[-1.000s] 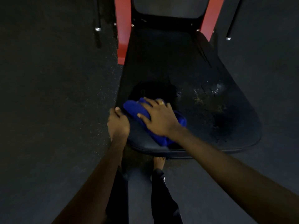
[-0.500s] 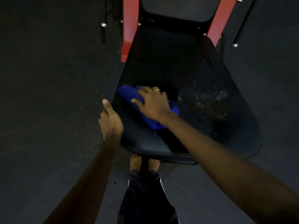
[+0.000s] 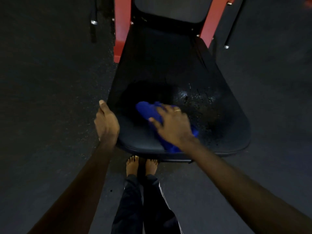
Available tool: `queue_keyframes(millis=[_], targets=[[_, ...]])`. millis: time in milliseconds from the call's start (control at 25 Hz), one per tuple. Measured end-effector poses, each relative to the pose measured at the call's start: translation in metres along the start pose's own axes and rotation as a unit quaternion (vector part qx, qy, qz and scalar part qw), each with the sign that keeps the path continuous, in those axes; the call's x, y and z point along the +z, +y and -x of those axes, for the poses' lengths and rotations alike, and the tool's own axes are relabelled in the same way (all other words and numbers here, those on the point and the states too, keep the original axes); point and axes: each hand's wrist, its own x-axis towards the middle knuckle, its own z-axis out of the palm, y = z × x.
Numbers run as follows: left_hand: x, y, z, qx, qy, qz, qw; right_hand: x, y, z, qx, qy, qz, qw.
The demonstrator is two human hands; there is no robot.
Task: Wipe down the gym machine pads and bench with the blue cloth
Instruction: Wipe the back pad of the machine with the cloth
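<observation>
1. Head view, task's thing. The blue cloth [image 3: 148, 112] lies crumpled on the near left part of the bench [image 3: 160, 65]. It is soft, folded fabric. Its long axis runs on a diagonal, from the far left to the near right, and the near end reaches the front rim.
2. Head view, right grip [image 3: 172, 125]. The hand lies palm-down on the cloth, with fingers spread flat and thumb out to the left, pressing it to the pad. A thin ring [image 3: 177, 110] shows on one finger. The fingertips are blurred.
3. Head view, left grip [image 3: 106, 124]. It clasps the left front corner of the bench, thumb laid along the edge; the fingers are hidden under the rim.
4. Head view, bench. The black, smooth padded seat is narrow at the far end and broad, with rounded corners, at the near end. Glistening wet speckles [image 3: 199, 98] mark its right half.
5. Head view, surroundings. A red frame [image 3: 120, 27] flanks a dark back pad [image 3: 170, 9]. Bare feet [image 3: 141, 166] stand on a dark speckled floor [image 3: 50, 81].
</observation>
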Motion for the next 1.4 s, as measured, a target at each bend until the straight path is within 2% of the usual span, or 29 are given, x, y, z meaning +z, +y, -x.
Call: queue_keyframes(millis=[120,200,280,400,480,520,640,680,760,840,1040,1120,1200,1280,1400], targets=[[-0.001,-0.002,0.0,0.022,-0.002,0.0,1.0,-0.006,0.09,0.001,0.224,-0.013,-0.02,0.974],[-0.001,-0.004,-0.003,0.022,0.002,0.002,1.0,-0.006,0.085,0.001,0.279,0.001,-0.047,0.959],[0.001,-0.004,-0.003,0.024,0.004,-0.001,1.0,-0.001,0.03,-0.009,0.227,0.01,-0.056,0.972],[0.002,-0.005,-0.004,0.015,0.017,0.0,1.0,0.006,-0.054,-0.014,0.036,-0.004,-0.055,0.998],[0.002,-0.004,-0.003,0.008,0.01,0.002,1.0,0.001,-0.035,-0.017,-0.009,-0.01,-0.051,0.999],[0.002,-0.004,-0.003,0.007,0.007,0.003,1.0,0.002,-0.004,-0.015,0.023,-0.006,-0.035,0.999],[0.001,-0.008,-0.007,0.01,-0.002,0.002,1.0,-0.002,0.113,0.009,0.239,-0.001,-0.027,0.971],[0.001,-0.009,-0.009,0.009,-0.002,0.002,1.0,-0.006,0.135,0.017,0.296,0.0,-0.043,0.954],[0.002,-0.011,-0.009,0.007,-0.002,0.013,1.0,-0.005,0.132,0.015,0.345,0.004,-0.056,0.937],[0.004,-0.01,-0.005,0.008,0.002,0.013,1.0,-0.003,0.082,0.002,0.323,0.011,-0.038,0.945],[0.006,-0.011,-0.01,-0.007,0.022,0.006,1.0,0.013,-0.059,-0.017,0.125,0.021,-0.068,0.99],[0.006,-0.013,-0.011,-0.017,0.029,0.007,0.999,0.011,-0.082,-0.016,0.056,0.003,-0.073,0.996],[0.005,-0.017,-0.013,-0.006,0.022,-0.007,1.0,0.007,-0.061,-0.005,-0.011,0.012,-0.071,0.997],[0.0,-0.025,-0.015,0.017,0.005,-0.033,0.999,0.007,0.0,0.015,0.02,0.028,-0.05,0.998],[-0.007,-0.039,-0.007,0.018,-0.027,-0.016,0.999,0.0,0.121,0.053,0.216,0.037,-0.044,0.975]])
